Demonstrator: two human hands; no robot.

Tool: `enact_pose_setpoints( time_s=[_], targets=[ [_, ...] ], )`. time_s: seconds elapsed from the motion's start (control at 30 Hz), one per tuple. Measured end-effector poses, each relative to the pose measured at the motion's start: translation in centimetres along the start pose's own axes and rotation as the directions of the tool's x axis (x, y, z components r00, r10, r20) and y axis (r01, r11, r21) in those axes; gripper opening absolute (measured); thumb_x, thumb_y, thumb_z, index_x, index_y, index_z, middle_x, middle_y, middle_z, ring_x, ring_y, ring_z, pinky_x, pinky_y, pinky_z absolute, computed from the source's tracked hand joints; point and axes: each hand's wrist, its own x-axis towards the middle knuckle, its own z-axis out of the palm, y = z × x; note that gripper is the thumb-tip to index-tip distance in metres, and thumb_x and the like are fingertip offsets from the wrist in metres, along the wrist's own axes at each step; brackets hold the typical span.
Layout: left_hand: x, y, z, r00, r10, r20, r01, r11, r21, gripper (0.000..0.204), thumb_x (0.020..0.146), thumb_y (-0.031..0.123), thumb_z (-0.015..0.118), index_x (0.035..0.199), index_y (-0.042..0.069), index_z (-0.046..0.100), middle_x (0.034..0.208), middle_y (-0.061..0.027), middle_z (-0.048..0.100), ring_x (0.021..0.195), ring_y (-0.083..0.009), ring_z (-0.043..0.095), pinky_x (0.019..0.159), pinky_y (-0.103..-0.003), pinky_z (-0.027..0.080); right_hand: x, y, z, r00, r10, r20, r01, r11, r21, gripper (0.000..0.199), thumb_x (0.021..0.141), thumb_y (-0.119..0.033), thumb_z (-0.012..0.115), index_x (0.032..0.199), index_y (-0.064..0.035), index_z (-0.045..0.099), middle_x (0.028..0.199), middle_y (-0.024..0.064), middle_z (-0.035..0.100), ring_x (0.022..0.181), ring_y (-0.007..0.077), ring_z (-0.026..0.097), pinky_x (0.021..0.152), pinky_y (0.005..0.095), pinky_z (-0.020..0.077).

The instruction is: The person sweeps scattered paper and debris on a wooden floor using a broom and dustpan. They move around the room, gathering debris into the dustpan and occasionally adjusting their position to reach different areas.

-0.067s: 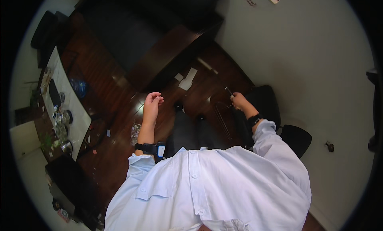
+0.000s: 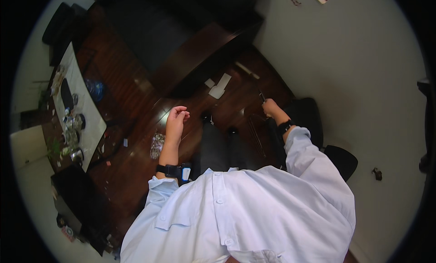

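Observation:
My left hand (image 2: 177,115) hangs in the air over the dark wooden floor, its fingers loosely bent and a little apart, with nothing visible in them. A strapped black band with a small white-and-blue device (image 2: 185,172) sits on that forearm. To the right, my right hand (image 2: 271,108) is closed round a slim dark handle (image 2: 262,97) pointing away from me. Beyond it, a pale narrow bar (image 2: 247,70) shows at floor level; whether the handle joins it is too blurred to tell. Several white sheets (image 2: 220,87) lie on the floor ahead, between my hands.
A long dark sofa with a wooden base (image 2: 195,54) stands ahead. At left is a white-topped table (image 2: 91,122) with jars, beside a blue bottle (image 2: 95,89). Black chairs (image 2: 309,120) stand along the right wall (image 2: 354,81). A clear bag (image 2: 157,145) and small scraps lie on the floor.
The room has shifted slightly right and up in view. My right hand has moved a little left and up; the pale bar has moved right. My left hand keeps its loosely bent pose.

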Motion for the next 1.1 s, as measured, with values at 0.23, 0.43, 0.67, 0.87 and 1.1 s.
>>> enact_pose_setpoints(
  time_s=[0.23,0.43,0.67,0.87,1.1],
  targets=[
    [-10.7,-5.1,-3.7,0.978,-0.033,-0.206,0.034,0.999,0.002,0.013,0.083,0.007,0.044,0.094,0.003,0.05,0.08,-0.0038,0.055,0.074,-0.0103,0.053,0.068,-0.021,0.042,5.1,2.8,13.7,0.957,-0.141,0.252,0.285,0.305,-0.909,0.025,0.066,-0.017,0.064,0.087,-0.0022,0.063,0.093,0.0164,0.06,0.092,0.0279,0.056,0.074,0.0322,0.046],
    [-16.2,-8.4,-6.4,0.957,-0.055,-0.286,0.012,0.989,-0.149,0.012,0.083,0.006,0.043,0.094,0.003,0.049,0.079,-0.0038,0.055,0.073,-0.0098,0.051,0.068,-0.021,0.041,-4.1,9.7,17.0,0.946,-0.222,0.237,0.32,0.514,-0.796,0.057,0.074,-0.018,0.052,0.113,0.0169,0.029,0.096,0.0286,0.053,0.091,0.0362,0.054,0.075,0.0364,0.0451],
    [-18.6,-10.6,-11.2,0.965,-0.021,-0.26,-0.024,0.986,-0.168,0.012,0.083,0.006,0.043,0.093,0.003,0.05,0.079,-0.0029,0.055,0.071,-0.0089,0.051,0.067,-0.021,0.041,-10.7,9.0,15.0,0.902,-0.086,0.424,0.357,0.701,-0.618,0.049,0.079,-0.016,0.051,0.121,0.0008,0.033,0.077,0.0158,0.054,0.064,0.0257,0.053,0.053,0.0314,0.0434],
    [-19.9,-10.3,-15.0,0.965,0.047,-0.259,-0.1,0.976,-0.196,0.013,0.083,0.006,0.043,0.093,0.003,0.05,0.08,-0.0033,0.054,0.072,-0.0089,0.051,0.067,-0.021,0.041,-16.4,6.0,13.0,0.972,0.025,0.233,0.013,0.987,-0.16,0.029,0.084,-0.015,0.047,0.111,-0.0055,0.045,0.06,0.0054,0.045,0.044,0.0113,0.04,0.036,0.0234,0.0318],
    [-23.0,-11.6,-19.0,0.962,0.025,-0.273,-0.086,0.973,-0.215,0.013,0.083,0.006,0.042,0.093,0.004,0.05,0.081,-0.0035,0.054,0.073,-0.0092,0.051,0.067,-0.021,0.041,-12.6,7.0,19.7,0.963,0.11,0.247,-0.105,0.994,-0.033,0.014,0.083,-0.009,0.039,0.068,-0.0066,0.04,0.054,0.0052,0.04,0.042,0.015,0.04,0.036,0.028,0.0349]
  ],
)
